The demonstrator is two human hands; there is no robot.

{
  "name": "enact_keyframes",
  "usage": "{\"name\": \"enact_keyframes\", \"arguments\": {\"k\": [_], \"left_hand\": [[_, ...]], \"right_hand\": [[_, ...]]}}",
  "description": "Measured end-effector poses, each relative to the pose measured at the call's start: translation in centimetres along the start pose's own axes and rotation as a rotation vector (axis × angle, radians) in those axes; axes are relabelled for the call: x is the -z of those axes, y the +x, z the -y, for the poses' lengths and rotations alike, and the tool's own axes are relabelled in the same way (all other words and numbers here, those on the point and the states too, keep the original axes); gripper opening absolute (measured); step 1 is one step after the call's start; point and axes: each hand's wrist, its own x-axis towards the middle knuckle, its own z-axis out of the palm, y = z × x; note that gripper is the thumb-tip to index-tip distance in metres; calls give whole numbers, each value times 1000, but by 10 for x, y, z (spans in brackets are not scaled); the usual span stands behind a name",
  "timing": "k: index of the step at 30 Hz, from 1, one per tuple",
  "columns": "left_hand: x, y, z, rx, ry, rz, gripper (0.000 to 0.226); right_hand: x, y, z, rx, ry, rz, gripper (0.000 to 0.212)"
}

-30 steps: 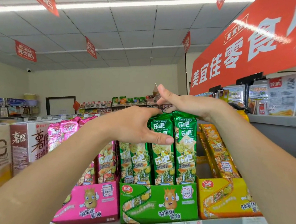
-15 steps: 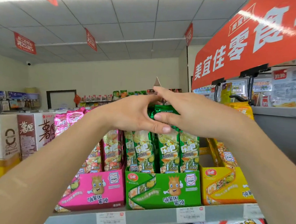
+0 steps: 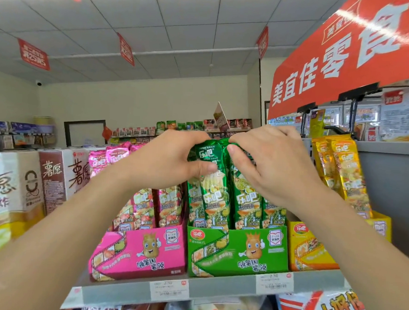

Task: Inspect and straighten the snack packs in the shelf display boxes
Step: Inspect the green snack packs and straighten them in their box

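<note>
Green snack packs [image 3: 219,199] upright in green display box [image 3: 238,251] at shelf [image 3: 220,292] front edge, between pink display box [image 3: 143,250] and yellow display box [image 3: 310,249], left hand [image 3: 164,161] and right hand [image 3: 270,164] both gripping their tops

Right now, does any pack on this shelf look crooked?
Yes: the yellow packs lean left in the yellow box, tops tipped toward the green packs, which stand straight while the left hand and right hand pinch their tops.
</note>
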Motion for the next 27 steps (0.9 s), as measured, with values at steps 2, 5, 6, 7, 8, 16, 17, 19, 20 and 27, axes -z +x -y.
{"name": "enact_keyframes", "arguments": {"k": [2,5,6,7,8,16,17,19,20,27], "left_hand": [[0,-2,1,-2,-138,-67,18],[5,-6,-4,55,-435,-310,16],[8,-8,-8,48,-513,-453,16],[12,-9,-13,25,-541,-612,16],[16,-12,-17,-6,-535,-763,16],[6,-58,-39,-62,-500,-1019,18],[0,-66,-41,-35,-499,-1022,15],[-13,-80,-44,30,-531,-1052,9],[-19,-87,-45,65,-553,-1073,8],[-49,-116,-50,308,-783,-999,25]], "right_hand": [[-4,-3,-1,-1,62,-71,48],[-10,-9,-2,-14,115,-196,37],[-11,-10,-2,-25,118,-230,34],[-12,-12,0,-39,118,-251,33],[-12,-13,2,-54,119,-260,32],[14,-56,64,-204,669,-314,45],[15,-69,79,-228,810,-208,49],[13,-92,108,-263,946,34,61],[8,-104,121,-279,957,121,65],[-18,-155,172,-469,853,119,63]]}}
